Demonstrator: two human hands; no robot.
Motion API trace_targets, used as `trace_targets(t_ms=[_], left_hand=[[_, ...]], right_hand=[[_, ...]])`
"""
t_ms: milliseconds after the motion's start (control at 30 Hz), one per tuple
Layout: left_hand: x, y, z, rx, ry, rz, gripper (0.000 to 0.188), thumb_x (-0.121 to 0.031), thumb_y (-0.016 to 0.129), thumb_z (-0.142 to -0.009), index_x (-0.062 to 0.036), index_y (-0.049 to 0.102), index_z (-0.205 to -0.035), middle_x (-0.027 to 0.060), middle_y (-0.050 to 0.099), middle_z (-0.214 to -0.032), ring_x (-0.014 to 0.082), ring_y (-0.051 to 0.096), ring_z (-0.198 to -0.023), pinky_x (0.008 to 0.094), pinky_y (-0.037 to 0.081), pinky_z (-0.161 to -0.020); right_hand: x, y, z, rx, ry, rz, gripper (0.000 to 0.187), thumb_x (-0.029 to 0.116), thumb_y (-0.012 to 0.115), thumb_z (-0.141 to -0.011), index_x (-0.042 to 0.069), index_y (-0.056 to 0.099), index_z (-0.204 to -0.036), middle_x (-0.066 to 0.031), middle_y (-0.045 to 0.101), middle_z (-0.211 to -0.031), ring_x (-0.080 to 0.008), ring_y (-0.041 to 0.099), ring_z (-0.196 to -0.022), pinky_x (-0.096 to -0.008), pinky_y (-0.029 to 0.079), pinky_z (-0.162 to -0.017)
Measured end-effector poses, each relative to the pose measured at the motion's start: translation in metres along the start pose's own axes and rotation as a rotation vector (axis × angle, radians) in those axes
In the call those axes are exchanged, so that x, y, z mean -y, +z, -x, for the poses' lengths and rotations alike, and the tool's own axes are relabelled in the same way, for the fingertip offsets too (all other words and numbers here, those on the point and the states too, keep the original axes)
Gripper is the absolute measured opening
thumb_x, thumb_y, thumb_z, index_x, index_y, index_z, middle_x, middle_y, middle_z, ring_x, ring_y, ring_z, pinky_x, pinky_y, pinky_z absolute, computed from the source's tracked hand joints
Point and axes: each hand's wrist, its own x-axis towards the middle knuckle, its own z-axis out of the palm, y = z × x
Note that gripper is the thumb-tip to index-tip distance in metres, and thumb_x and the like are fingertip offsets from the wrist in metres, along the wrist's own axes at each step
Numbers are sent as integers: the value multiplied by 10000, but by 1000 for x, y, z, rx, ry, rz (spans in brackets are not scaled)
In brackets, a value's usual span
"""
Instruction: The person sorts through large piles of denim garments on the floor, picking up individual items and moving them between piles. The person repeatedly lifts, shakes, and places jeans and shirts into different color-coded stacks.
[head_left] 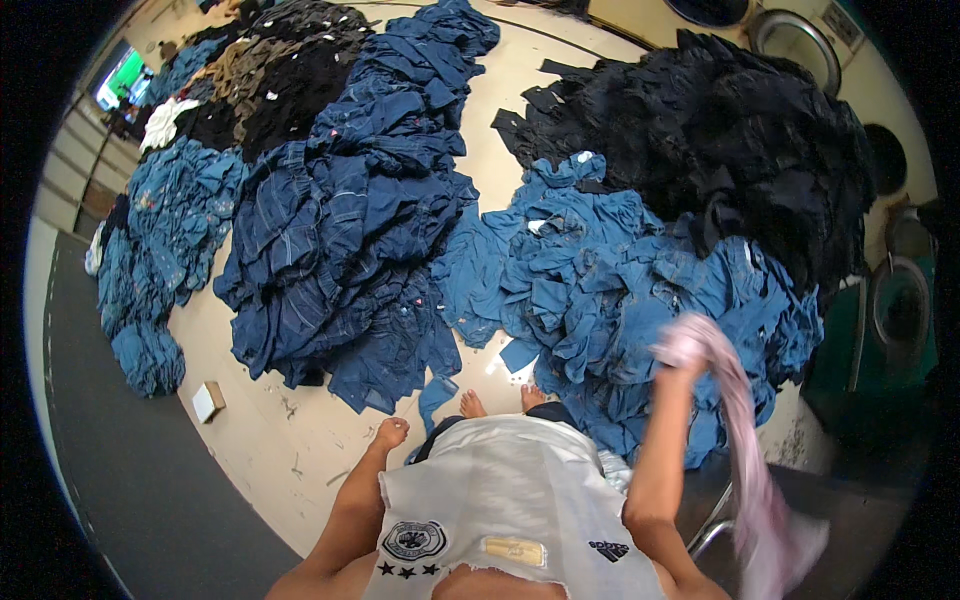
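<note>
My right hand (682,362) is raised in front of the light blue denim pile (610,270), closed round a pale pink cloth (745,450). The cloth trails down past my right forearm, and its lower end is smeared by motion. What kind of cloth piece it is does not show. My left hand (393,432) hangs low at my left side with its fingers curled in and nothing visible in them. The nearest thing to it is the dark blue denim pile (340,250), just beyond and apart from the hand.
A tall heap of black garments (720,140) lies at the far right, before machines with a round door (900,300). Lighter blue clothes (185,220) lie at the left, beside a dark grey strip (110,430). A small white block (208,402) rests on the pale floor (270,440).
</note>
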Motion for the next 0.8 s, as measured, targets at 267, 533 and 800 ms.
trace_targets(t_ms=[267, 533, 800], left_hand=[[-39, -29, -80, 111, 286, -286, 379, -327, 653, -884, -2, 707, -1073, 152, 720, -1002, 262, 683, -936, 368, 539, -812], [-196, -85, -68, 38, 469, -189, 431, -202, 689, -875, -3, 609, -1249, 192, 705, -1100, 305, 675, -1043, 383, 509, -928], [-410, -271, -58, -879, 978, -387, 406, -129, 637, -865, -37, 586, -1257, 231, 548, -1305, 395, 518, -1204, 436, 410, -1041]], right_hand=[[-203, 209, 163, 1792, 573, 884, 334, 290, 544, -982, -4, 684, -905, -120, 667, -710, -214, 651, -699, -362, 503, -707], [-213, 245, 150, 1760, 809, 529, 504, 227, 674, -866, 41, 569, -1322, -146, 630, -1185, -307, 615, -1070, -398, 513, -880], [-266, 60, -15, 777, 793, 1172, 467, 238, 615, -983, 71, 495, -1403, -85, 649, -1165, -159, 610, -1034, -319, 514, -862]])
